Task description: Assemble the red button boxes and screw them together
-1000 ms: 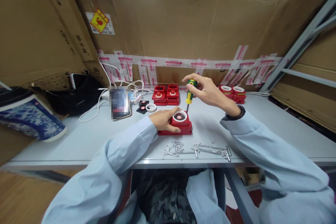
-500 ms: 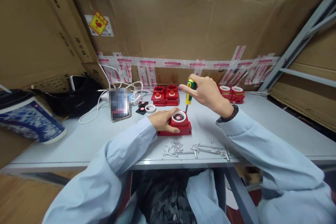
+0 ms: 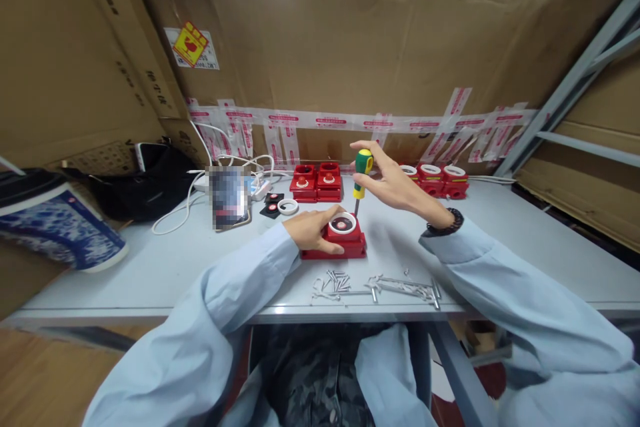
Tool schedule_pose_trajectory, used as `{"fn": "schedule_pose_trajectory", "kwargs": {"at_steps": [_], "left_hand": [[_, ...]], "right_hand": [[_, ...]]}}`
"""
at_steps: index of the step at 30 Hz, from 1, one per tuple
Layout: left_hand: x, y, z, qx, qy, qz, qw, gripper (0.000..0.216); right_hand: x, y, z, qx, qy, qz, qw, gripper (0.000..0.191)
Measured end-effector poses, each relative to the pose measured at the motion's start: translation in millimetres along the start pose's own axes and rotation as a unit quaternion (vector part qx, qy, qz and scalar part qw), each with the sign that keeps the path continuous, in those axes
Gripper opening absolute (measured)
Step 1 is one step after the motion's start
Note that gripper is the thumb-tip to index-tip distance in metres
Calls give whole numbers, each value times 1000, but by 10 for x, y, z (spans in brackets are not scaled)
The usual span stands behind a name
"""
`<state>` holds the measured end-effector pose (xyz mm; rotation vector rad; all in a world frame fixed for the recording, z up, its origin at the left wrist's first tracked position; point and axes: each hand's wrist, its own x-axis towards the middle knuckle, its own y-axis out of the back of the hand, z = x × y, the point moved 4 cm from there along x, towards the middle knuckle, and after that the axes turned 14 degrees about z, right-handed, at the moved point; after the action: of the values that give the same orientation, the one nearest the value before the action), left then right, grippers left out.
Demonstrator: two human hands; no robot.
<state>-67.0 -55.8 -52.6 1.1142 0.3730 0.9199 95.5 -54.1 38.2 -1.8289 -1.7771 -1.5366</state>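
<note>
A red box with a white ring on top (image 3: 345, 237) lies in the middle of the grey table (image 3: 150, 267). My left hand (image 3: 313, 228) rests on its left side, fingers curled against it. My right hand (image 3: 393, 180) holds the green and yellow handle of a screwdriver (image 3: 361, 170) between thumb and fingers. The tool stands upright, its tip at the box's far right corner.
Several loose screws and metal pins (image 3: 373, 285) lie near the front edge. Red boxes stand behind (image 3: 316, 182) and at the back right (image 3: 440, 179). A white ring (image 3: 287, 206), cables, a phone (image 3: 229, 197) and a black bag (image 3: 145, 180) sit left. Cardboard walls the back.
My right hand's fingers have shifted round the screwdriver handle, from a closed wrap to a looser fingertip hold. My left hand and the red box stay put.
</note>
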Motion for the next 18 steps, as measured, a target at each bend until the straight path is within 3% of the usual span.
{"fn": "schedule_pose_trajectory", "kwargs": {"at_steps": [2,4,8,11,13,18], "left_hand": [[-1,5,12,3,-3,1,1000,73],[-1,8,18,5,-4,2,1000,72],[-2,5,19,-2,-3,2,1000,72],[1,1,11,1,1,2,1000,72],[4,-4,8,-3,0,1,1000,72],[6,-10,-7,-11,-2,4,1000,73]], "right_hand": [[7,13,11,102,5,-71,992,44],[13,27,12,134,5,-96,986,40],[-4,8,1,-2,18,10,1000,33],[-24,-19,-19,-105,31,70,991,31],[-4,-7,-28,-100,33,43,994,33],[71,119,-86,70,14,-121,990,36]]}}
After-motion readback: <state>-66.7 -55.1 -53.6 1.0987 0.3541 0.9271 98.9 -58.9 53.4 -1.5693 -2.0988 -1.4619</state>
